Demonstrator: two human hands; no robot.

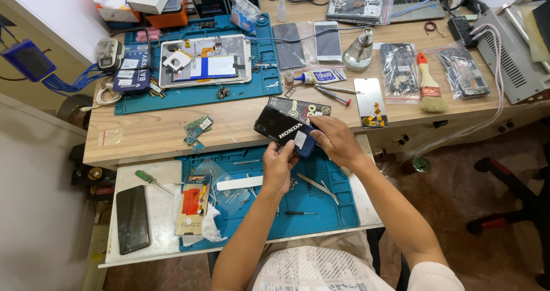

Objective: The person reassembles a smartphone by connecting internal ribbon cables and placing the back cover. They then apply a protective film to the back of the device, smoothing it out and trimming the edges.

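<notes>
While the left hand grips the near edge of a black phone from below, the right hand closes over its right end, so both hands hold it above the front edge of the wooden desk. Under the hands lies a blue work mat with tweezers on it. To the left of it rests an opened phone, and further left a dark phone. On the desk behind, a second blue mat carries an opened tablet.
</notes>
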